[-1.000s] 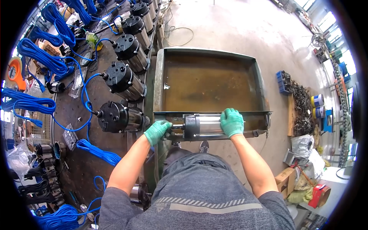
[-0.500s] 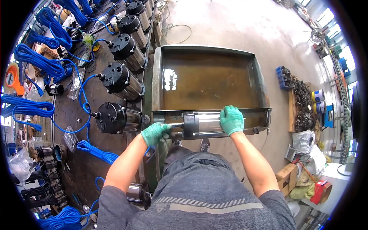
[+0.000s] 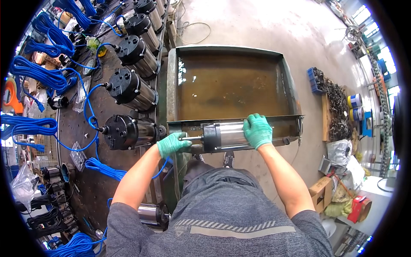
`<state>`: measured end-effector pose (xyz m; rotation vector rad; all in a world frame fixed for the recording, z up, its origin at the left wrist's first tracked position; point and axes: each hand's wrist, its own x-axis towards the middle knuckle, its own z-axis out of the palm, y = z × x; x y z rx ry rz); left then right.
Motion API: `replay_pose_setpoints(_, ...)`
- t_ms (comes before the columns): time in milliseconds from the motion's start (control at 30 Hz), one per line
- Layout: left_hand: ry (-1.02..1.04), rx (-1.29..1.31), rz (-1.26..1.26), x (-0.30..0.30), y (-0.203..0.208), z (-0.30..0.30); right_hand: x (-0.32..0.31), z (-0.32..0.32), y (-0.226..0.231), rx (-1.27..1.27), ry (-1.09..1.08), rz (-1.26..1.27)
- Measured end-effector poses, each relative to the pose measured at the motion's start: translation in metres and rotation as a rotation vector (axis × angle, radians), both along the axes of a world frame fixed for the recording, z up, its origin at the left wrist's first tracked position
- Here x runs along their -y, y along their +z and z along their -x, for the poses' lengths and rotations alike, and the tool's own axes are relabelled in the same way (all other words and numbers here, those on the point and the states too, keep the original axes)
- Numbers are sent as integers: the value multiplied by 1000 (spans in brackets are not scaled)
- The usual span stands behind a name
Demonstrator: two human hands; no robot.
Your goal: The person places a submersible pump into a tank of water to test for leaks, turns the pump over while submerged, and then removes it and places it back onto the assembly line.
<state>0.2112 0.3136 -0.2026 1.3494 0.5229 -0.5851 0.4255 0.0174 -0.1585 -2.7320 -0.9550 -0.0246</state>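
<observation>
At ten o'clock from me the dark bench (image 3: 94, 197) carries blue cable coils (image 3: 40, 72) and a row of black-capped motors (image 3: 122, 132); right of them my green-gloved left hand (image 3: 171, 144) is at the tip of a slim shaft (image 3: 196, 138); its fingers bend about that tip, though I cannot tell whether they clasp it or only touch; at three o'clock from them the shaft meets the black end of a steel cylinder (image 3: 231, 135); this lies on its side at my twelve o'clock, over the near strip of the metal tray (image 3: 172, 85), its long axis running nearly nine to three; my right hand (image 3: 258, 130) is nearer its body, fingers curled over the top and gripping it, most of the steel at nine o'clock from that palm.

Out of sight, left to right: the motor row's far end, cut off at eleven o'clock; my left palm; the cylinder's underside and whatever bears it; the part beneath my right glove; the tray's floor, under murky brown liquid (image 3: 231, 85).
</observation>
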Motion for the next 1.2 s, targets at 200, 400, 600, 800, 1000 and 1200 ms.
replay_pose_setpoints(200, -137, -104, 94, -9, 7, -8, -1, 1, 2, -62, 8, 88)
replay_pose_setpoints(400, -129, 288, -258, 4, -7, 2, 0, 2, 1, -46, 25, 112)
replay_pose_setpoints(600, -321, 809, -1365, 9, -9, -3, -1, 1, 3, -60, 15, 107)
replay_pose_setpoints(800, -214, 408, -925, 9, -10, 9, -3, 1, 5, -77, 2, 119)
replay_pose_setpoints(1000, 365, 82, 251, 18, 4, 15, -4, 0, 6, -66, 9, 104)
replay_pose_setpoints(1200, 14, 480, -619, 15, 15, 14, -3, 2, 3, -61, -4, 94)
